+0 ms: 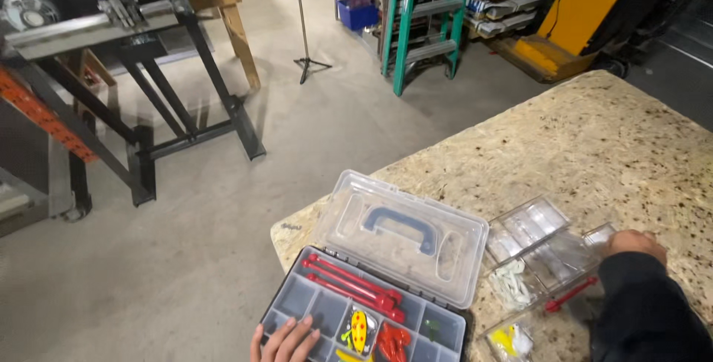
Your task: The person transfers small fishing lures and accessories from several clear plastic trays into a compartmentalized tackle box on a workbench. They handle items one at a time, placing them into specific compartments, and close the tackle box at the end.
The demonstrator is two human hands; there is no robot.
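An open grey tackle box [297, 297] with a clear lid [445, 258] and blue handle [401, 227] lies at the near corner of a speckled stone counter [594, 139]. Its compartments hold red rods [349, 284], a yellow spotted lure [359, 330] and red soft baits [394, 341]. My left hand [286, 341] rests with fingers spread on the box's front edge, holding nothing. My right hand [633, 244], in a dark sleeve, rests on a second clear tray [549, 254] that holds white soft baits [511, 282], a red piece [570, 294] and a yellow lure [507, 338]. Its fingers are hidden.
Beyond the counter is a concrete floor. A black metal stand with a saw [141, 72] is at the left, a thin tripod pole [303, 28] in the middle, a green ladder [420, 17] and a yellow machine [572, 20] at the back.
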